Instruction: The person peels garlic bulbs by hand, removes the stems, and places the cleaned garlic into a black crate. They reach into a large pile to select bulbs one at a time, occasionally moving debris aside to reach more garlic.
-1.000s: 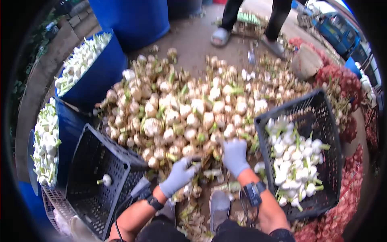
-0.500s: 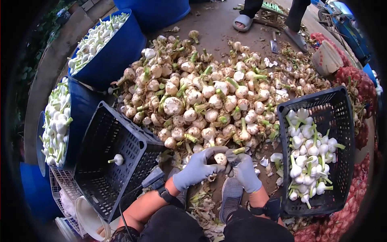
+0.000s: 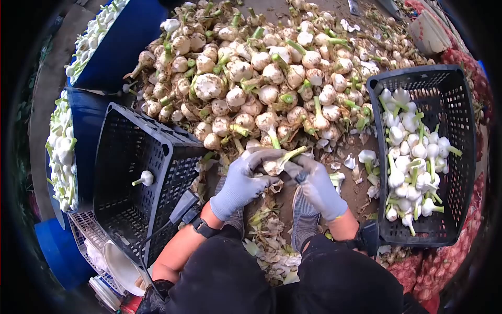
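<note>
Both my hands wear grey gloves and meet at a garlic bulb (image 3: 276, 163) with a green stalk, held just in front of a big pile of unpeeled garlic (image 3: 261, 73). My left hand (image 3: 241, 180) cups the bulb from the left. My right hand (image 3: 317, 186) pinches its skin on the right side, and a small dark tool shows between its fingers. Loose garlic skins (image 3: 266, 230) lie on the ground between my knees.
A black crate (image 3: 444, 99) at the right holds several peeled white bulbs. A black crate (image 3: 125, 157) at the left holds one peeled bulb (image 3: 143, 179). Blue barrels (image 3: 123, 42) of peeled garlic stand at the far left. Red mesh sacks (image 3: 455, 52) line the right edge.
My hands drew back from the pile with one bulb and now work on it close to my knees. The camera tilted down, so the standing person at the top left the view.
</note>
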The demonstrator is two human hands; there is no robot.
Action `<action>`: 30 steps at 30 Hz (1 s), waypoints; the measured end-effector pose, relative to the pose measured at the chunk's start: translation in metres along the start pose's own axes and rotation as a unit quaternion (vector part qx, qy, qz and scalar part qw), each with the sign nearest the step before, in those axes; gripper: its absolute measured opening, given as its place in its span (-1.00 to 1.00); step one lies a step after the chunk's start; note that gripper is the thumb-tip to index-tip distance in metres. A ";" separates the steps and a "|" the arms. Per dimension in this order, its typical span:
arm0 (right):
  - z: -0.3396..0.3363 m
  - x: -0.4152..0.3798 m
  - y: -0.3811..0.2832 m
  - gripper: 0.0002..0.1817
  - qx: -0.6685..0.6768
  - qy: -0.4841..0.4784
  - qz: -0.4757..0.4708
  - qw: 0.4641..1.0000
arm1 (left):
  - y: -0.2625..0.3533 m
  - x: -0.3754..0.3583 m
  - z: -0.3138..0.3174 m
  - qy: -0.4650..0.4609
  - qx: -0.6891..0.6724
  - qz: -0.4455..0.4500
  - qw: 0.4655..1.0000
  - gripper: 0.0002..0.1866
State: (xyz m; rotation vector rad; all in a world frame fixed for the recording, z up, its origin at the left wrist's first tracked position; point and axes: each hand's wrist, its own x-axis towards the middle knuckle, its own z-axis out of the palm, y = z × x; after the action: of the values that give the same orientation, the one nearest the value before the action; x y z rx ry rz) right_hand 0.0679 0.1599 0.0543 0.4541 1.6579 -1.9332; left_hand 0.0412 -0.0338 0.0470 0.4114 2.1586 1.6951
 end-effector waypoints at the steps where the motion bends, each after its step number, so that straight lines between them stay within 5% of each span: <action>1: 0.006 0.004 0.005 -0.72 0.053 0.039 -0.011 0.998 | 0.002 0.002 -0.001 0.005 0.102 0.064 0.993 -0.42; 7: -0.002 0.020 0.015 -0.83 0.037 0.071 0.027 0.996 | -0.008 0.003 0.001 -0.027 0.099 0.094 0.990 -0.41; 8: -0.003 0.019 0.015 -0.82 -0.047 0.063 -0.008 0.997 | -0.009 0.001 0.002 -0.036 -0.111 -0.059 0.991 -0.44; 9: -0.002 0.017 0.016 -0.80 -0.130 0.053 -0.043 0.989 | -0.011 -0.002 0.002 -0.041 -0.313 -0.208 0.926 -0.47; 10: -0.003 0.017 0.022 -0.75 -0.284 0.085 -0.111 0.949 | -0.017 -0.004 0.002 -0.052 -0.391 -0.221 0.892 -0.58; 11: -0.005 0.015 0.022 -0.75 -0.283 0.082 -0.111 0.949 | -0.023 -0.005 0.001 -0.062 -0.465 -0.231 0.852 -0.64; 13: -0.003 0.006 0.010 -0.69 -0.523 0.154 -0.154 0.824 | -0.022 -0.007 0.005 -0.057 -0.619 -0.215 0.753 -0.62; 15: -0.005 0.008 0.022 -0.62 -0.431 0.127 -0.202 0.871 | -0.025 -0.001 0.012 0.046 -0.558 -0.287 0.778 -0.56; 17: -0.008 0.013 0.032 -0.46 -0.233 0.072 -0.292 0.925 | -0.022 0.002 -0.001 -0.097 -0.544 -0.199 0.809 -0.52; 18: -0.002 0.007 0.028 -0.45 -0.094 0.039 -0.198 0.975 | -0.023 0.002 -0.001 -0.107 -0.530 -0.185 0.821 -0.48; 21: -0.001 0.004 0.004 -0.48 0.004 -0.043 -0.103 0.994 | -0.015 0.000 0.002 -0.022 -0.448 -0.214 0.868 -0.45; 22: -0.004 0.009 0.014 -0.55 0.204 -0.077 -0.053 0.974 | -0.009 0.000 0.001 -0.019 -0.468 -0.186 0.864 -0.42; 26: 0.001 0.012 0.007 -0.76 0.083 0.006 -0.036 0.996 | -0.004 -0.002 0.008 -0.013 -0.286 -0.131 0.949 -0.34; 30: 0.003 0.013 0.014 -0.83 -0.029 0.043 -0.070 0.996 | -0.003 -0.003 0.002 -0.018 -0.195 -0.151 0.969 -0.34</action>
State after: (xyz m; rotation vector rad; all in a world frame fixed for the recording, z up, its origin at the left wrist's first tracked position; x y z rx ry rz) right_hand 0.0663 0.1528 0.0359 0.4144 1.8403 -1.9825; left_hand 0.0447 -0.0343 0.0437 0.0035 1.6968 1.8522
